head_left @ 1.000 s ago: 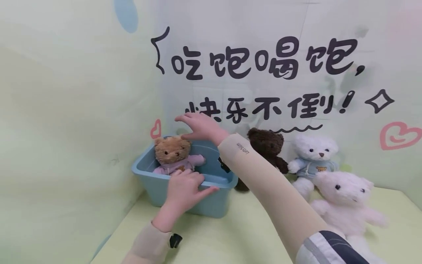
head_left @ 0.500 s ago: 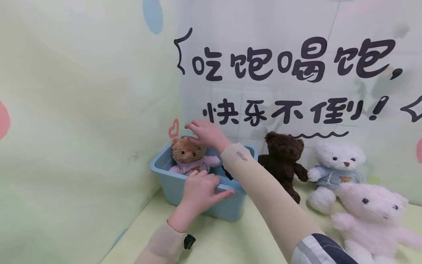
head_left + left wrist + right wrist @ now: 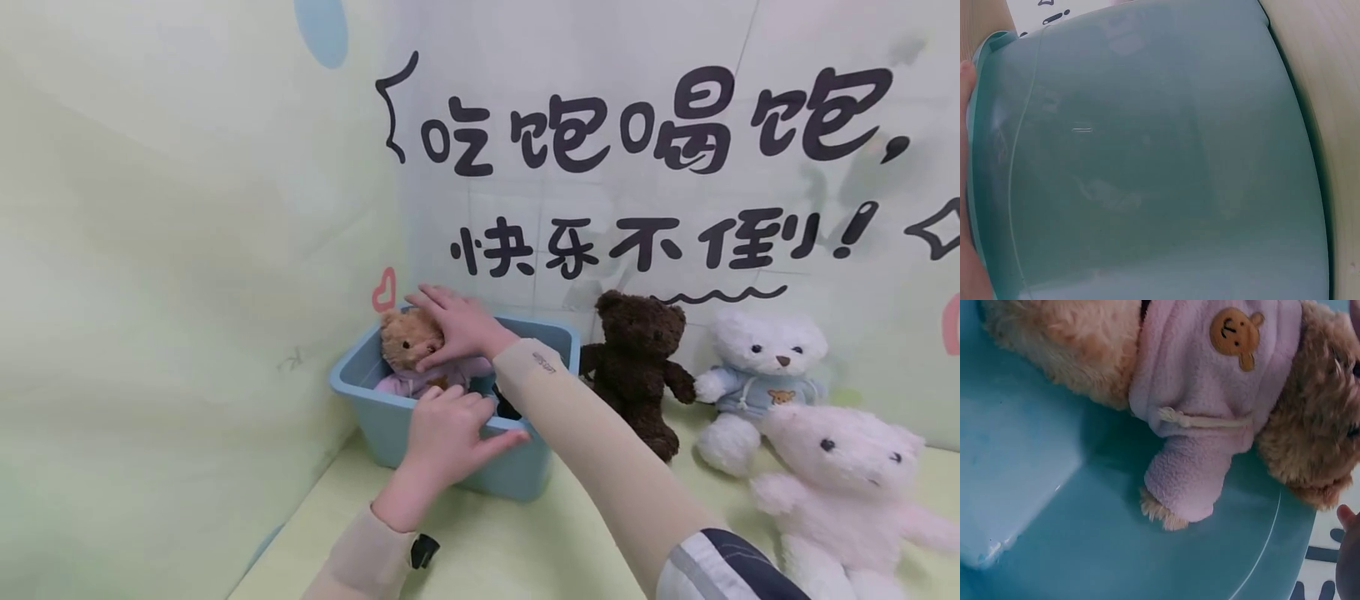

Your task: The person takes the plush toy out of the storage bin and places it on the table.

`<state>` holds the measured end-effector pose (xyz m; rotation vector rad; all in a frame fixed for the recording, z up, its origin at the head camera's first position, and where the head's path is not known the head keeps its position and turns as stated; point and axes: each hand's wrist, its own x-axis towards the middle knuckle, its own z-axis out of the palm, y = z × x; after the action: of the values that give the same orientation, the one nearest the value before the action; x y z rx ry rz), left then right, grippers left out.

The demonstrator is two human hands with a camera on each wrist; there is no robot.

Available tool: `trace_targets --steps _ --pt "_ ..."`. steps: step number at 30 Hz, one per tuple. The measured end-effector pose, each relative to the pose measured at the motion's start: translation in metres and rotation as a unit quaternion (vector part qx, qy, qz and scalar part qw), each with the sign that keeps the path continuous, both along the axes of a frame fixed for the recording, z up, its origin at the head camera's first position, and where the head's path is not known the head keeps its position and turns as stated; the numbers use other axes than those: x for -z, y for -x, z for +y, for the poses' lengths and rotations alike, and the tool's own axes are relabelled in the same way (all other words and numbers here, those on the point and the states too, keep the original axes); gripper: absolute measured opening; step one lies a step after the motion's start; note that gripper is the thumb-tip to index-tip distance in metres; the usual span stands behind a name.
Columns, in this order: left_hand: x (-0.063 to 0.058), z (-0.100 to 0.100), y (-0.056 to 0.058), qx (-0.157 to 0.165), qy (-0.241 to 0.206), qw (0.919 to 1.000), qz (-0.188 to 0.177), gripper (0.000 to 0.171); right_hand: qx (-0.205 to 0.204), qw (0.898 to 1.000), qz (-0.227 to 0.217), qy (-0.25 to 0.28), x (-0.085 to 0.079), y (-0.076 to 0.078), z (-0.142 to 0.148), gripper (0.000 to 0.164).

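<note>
A light brown teddy bear (image 3: 406, 337) in a pink hoodie sits inside a blue plastic bin (image 3: 450, 467). My left hand (image 3: 448, 432) holds the bin's front rim, fingers hooked over the edge and thumb stretched along the outside. In the left wrist view the bin wall (image 3: 1147, 156) fills most of the picture. With fingers spread, my right hand (image 3: 461, 325) is at the bear's head, overlapping its face in the head view. From the right wrist, the bear's pink hoodie (image 3: 1210, 381) and one sleeve show against the bin's inner wall (image 3: 1235, 550).
Right of the bin sits a dark brown teddy bear (image 3: 637, 358). Beside it is a white bear (image 3: 768, 346) in a blue hoodie, with a pale pink bear (image 3: 840, 483) in front. All rest on a pale yellow-green tabletop (image 3: 517, 550) against a printed wall (image 3: 675, 42).
My right hand has come down from above the bin to the light brown bear's head. My left hand stays on the rim. The head view has shifted, showing more of the dark brown bear.
</note>
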<state>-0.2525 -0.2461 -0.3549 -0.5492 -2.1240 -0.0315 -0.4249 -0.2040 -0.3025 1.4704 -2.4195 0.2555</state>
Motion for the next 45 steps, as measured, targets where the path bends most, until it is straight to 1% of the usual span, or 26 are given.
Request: trace_targets --steps 4,7,13,18,20,23,27,30,35,38,42,45 --pt "-0.001 -0.001 0.000 -0.002 -0.001 1.0000 0.001 0.055 -0.003 0.999 0.003 -0.039 0.003 -0.001 -0.003 0.113" --pt "0.000 -0.001 0.000 0.000 -0.003 1.0000 0.000 0.055 -0.001 0.999 -0.003 -0.053 0.004 -0.002 -0.003 0.114" --pt "0.000 -0.001 0.002 0.008 -0.008 0.9999 -0.007 0.055 -0.015 0.999 -0.017 -0.031 0.007 -0.004 -0.003 0.116" --pt "0.000 -0.002 0.001 0.012 -0.011 0.9998 -0.007 0.054 -0.003 1.000 -0.011 -0.028 0.006 -0.005 -0.004 0.121" --pt "-0.001 -0.002 0.001 0.013 -0.012 0.9998 -0.003 0.054 0.002 1.000 -0.014 -0.023 0.005 -0.004 -0.004 0.119" --pt "-0.002 -0.001 0.002 0.019 -0.013 0.9997 0.000 0.053 0.010 1.000 -0.020 -0.014 0.002 -0.003 -0.002 0.110" --pt "-0.003 -0.001 0.002 0.032 -0.013 0.9993 0.011 0.054 0.023 1.000 -0.011 -0.015 -0.002 -0.001 0.001 0.099" --pt "-0.004 -0.003 0.001 0.026 -0.014 0.9995 0.012 0.055 0.026 0.999 -0.003 -0.019 -0.009 -0.002 0.001 0.093" --pt "-0.003 -0.004 -0.001 0.009 -0.012 0.9995 -0.028 0.055 0.036 0.999 0.016 -0.011 -0.030 -0.005 0.009 0.088" --pt "-0.002 -0.005 -0.002 0.006 -0.011 0.9989 -0.045 0.054 0.037 0.999 0.032 0.002 -0.045 -0.006 0.015 0.087" --pt "-0.003 -0.003 -0.001 0.008 -0.011 0.9987 -0.049 0.053 0.042 0.998 0.044 0.031 -0.067 -0.009 0.027 0.088" --pt "-0.003 -0.002 0.000 0.014 -0.012 0.9990 -0.040 0.052 0.046 0.996 0.048 0.053 -0.084 -0.011 0.039 0.090"
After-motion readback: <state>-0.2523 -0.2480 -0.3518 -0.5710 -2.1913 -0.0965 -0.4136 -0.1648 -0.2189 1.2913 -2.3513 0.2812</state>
